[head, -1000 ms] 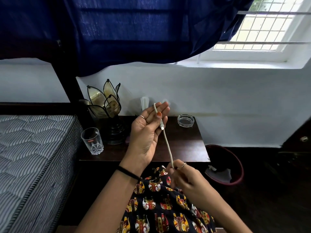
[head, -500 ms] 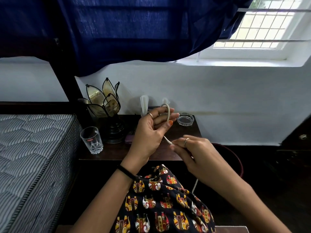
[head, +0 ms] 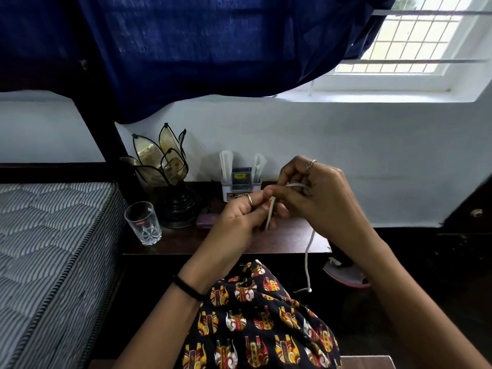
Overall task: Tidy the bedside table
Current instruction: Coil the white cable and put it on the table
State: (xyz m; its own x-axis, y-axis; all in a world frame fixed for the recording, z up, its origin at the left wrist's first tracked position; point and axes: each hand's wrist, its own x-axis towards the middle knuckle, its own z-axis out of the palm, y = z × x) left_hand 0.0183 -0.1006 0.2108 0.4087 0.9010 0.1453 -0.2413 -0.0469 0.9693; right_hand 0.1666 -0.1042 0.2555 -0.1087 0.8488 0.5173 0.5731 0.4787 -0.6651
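Note:
Both hands hold a white cable [head: 307, 258] above the dark wooden bedside table [head: 186, 242]. My left hand [head: 241, 217] pinches a folded stretch of it between thumb and fingers. My right hand [head: 315, 194] is closed on a loop of the same cable just above and to the right. The cable's free end hangs down past the table's front edge, with its plug near my patterned lap.
On the table stand a clear glass [head: 143, 222], a petal-shaped lamp [head: 170, 177], a white organiser box [head: 241, 186] and a small purple case [head: 206, 221]. A striped mattress [head: 48, 249] lies left. A red bin [head: 346, 275] sits on the floor to the right.
My right hand has risen from below the table edge to above my left hand, carrying the cable over into a loop. The ashtray is now hidden behind my right hand.

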